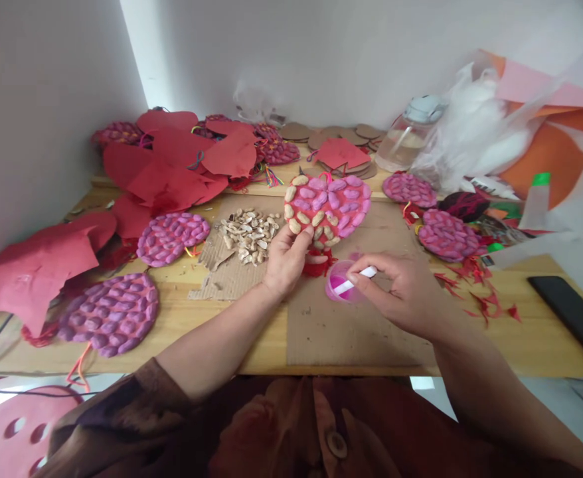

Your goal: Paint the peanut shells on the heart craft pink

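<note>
My left hand [285,257] holds up a heart-shaped piece [329,206] covered with peanut shells; most shells are painted pink, those at its lower left are still bare tan. My right hand [402,292] grips a white brush handle [356,279] whose tip dips into a small cup of pink paint [340,284] on the cardboard sheet [321,318]. A pile of loose peanut shells [248,232] lies just left of my left hand.
Finished pink shell discs [172,237] [109,314] [448,234] [410,188] lie around the wooden table [520,332]. Red paper cutouts [172,159] pile up at the left and back. A water bottle [406,136], plastic bag [475,133], glue bottle [536,199] and black phone [573,315] sit to the right.
</note>
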{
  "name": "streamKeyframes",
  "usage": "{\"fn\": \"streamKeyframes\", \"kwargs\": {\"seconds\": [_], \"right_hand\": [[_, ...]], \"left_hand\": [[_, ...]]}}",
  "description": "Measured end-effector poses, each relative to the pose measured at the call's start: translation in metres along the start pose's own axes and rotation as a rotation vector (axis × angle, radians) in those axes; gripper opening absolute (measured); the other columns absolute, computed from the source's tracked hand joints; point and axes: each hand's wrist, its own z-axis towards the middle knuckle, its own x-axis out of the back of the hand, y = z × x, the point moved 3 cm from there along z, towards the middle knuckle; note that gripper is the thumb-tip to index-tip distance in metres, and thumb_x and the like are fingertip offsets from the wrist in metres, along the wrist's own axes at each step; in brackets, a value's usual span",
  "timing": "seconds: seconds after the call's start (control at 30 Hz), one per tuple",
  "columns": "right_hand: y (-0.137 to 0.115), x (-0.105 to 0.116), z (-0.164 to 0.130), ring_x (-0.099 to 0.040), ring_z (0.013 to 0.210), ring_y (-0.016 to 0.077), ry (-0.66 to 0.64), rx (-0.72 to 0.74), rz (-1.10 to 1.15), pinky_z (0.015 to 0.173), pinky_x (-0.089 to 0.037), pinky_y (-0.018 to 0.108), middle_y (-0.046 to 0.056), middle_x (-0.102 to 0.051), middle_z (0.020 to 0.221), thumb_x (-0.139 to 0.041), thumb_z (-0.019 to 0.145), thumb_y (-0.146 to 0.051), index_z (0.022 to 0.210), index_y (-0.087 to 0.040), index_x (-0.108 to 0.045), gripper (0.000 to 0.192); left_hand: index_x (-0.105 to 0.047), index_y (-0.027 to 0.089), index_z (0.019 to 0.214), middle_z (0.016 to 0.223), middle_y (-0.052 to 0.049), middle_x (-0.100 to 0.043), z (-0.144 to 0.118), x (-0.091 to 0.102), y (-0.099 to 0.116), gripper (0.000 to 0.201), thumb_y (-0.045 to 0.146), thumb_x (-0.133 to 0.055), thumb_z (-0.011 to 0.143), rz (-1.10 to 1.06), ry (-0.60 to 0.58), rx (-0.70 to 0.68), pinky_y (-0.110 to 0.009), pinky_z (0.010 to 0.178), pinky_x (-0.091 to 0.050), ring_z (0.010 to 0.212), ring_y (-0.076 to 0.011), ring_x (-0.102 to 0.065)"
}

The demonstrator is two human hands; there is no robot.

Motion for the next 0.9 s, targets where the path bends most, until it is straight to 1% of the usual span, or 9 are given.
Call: {"fn": "streamKeyframes", "kwargs": {"seconds": [0.07,0.17,0.23,0.37,0.47,0.6,0.73,0.8,0.9], "right_hand": [[-0.007,0.001,-0.003,-0.074,0.089,0.0196,-0.006,0.037,-0.001,0.08,-0.051,0.036,-0.001,-0.082,0.094,-0.065,0.1,-0.033,0.095,-0.027,-0.075,0.013],[-0.013,0.001,-0.009,-0.073,0.109,0.0248,0.041,0.088,-0.092,0.096,-0.047,0.043,0.001,-0.082,0.1,-0.063,0.102,-0.032,0.1,-0.028,-0.073,0.011],[-0.014,-0.003,-0.012,-0.07,0.116,0.0263,0.055,0.114,-0.159,0.098,-0.043,0.045,0.0,-0.082,0.102,-0.063,0.102,-0.032,0.102,-0.029,-0.072,0.01],[-0.015,-0.01,-0.014,-0.068,0.117,0.0266,0.038,0.169,-0.256,0.091,-0.039,0.045,0.0,-0.081,0.097,-0.066,0.1,-0.035,0.098,-0.03,-0.072,0.007],[-0.016,-0.006,-0.013,-0.066,0.115,0.0275,0.019,0.202,-0.244,0.091,-0.038,0.045,0.0,-0.08,0.095,-0.067,0.099,-0.033,0.097,-0.031,-0.071,0.005],[-0.014,0.003,-0.01,-0.064,0.114,0.0297,0.006,0.199,-0.193,0.095,-0.04,0.046,0.001,-0.078,0.094,-0.068,0.098,-0.029,0.096,-0.029,-0.07,0.003],[-0.016,0.003,-0.011,-0.062,0.118,0.0307,-0.081,0.228,-0.187,0.096,-0.039,0.047,0.002,-0.078,0.097,-0.066,0.1,-0.026,0.098,-0.028,-0.07,0.006],[-0.018,0.002,-0.014,-0.061,0.123,0.0318,-0.1,0.232,-0.196,0.098,-0.037,0.049,0.001,-0.08,0.103,-0.065,0.101,-0.026,0.101,-0.028,-0.071,0.007],[-0.022,0.002,-0.021,-0.058,0.128,0.0331,-0.135,0.254,-0.18,0.101,-0.039,0.05,0.0,-0.08,0.106,-0.064,0.101,-0.022,0.104,-0.029,-0.071,0.011]], "left_hand": [[-0.069,0.023,0.1,0.085,0.0,-0.072,-0.002,-0.001,-0.002,0.043,0.053,-0.088,0.076,0.013,-0.03,0.011,-0.028,0.054,-0.063,0.067,-0.0172,-0.072],[-0.07,0.022,0.1,0.088,-0.001,-0.075,-0.007,-0.004,-0.007,0.039,0.052,-0.086,0.08,0.032,-0.073,0.035,-0.029,0.056,-0.063,0.067,-0.0178,-0.072],[-0.071,0.022,0.1,0.091,-0.002,-0.076,-0.01,-0.006,-0.01,0.035,0.05,-0.083,0.083,0.055,-0.091,0.027,-0.029,0.061,-0.063,0.071,-0.0174,-0.072],[-0.075,0.023,0.098,0.093,-0.002,-0.077,-0.014,-0.007,-0.013,0.025,0.045,-0.078,0.089,0.116,-0.101,-0.031,-0.028,0.076,-0.061,0.083,-0.0167,-0.071],[-0.074,0.022,0.093,0.09,-0.001,-0.076,-0.016,-0.007,-0.012,0.023,0.044,-0.079,0.088,0.128,-0.101,-0.055,-0.027,0.079,-0.058,0.082,-0.0155,-0.068],[-0.075,0.021,0.093,0.089,-0.001,-0.074,-0.019,-0.009,-0.01,0.024,0.043,-0.083,0.087,0.09,-0.115,-0.033,-0.028,0.079,-0.058,0.079,-0.0151,-0.066],[-0.076,0.022,0.096,0.091,-0.001,-0.075,-0.021,-0.01,-0.011,0.026,0.044,-0.085,0.087,0.045,-0.112,0.01,-0.031,0.088,-0.061,0.086,-0.0169,-0.069],[-0.074,0.022,0.094,0.089,0.0,-0.074,-0.021,-0.01,-0.011,0.029,0.047,-0.086,0.085,0.03,-0.124,0.002,-0.032,0.087,-0.063,0.087,-0.0172,-0.07],[-0.072,0.023,0.097,0.087,0.001,-0.072,-0.022,-0.011,-0.011,0.034,0.052,-0.086,0.085,0.003,-0.167,0.024,-0.03,0.074,-0.065,0.08,-0.0168,-0.071]]}}
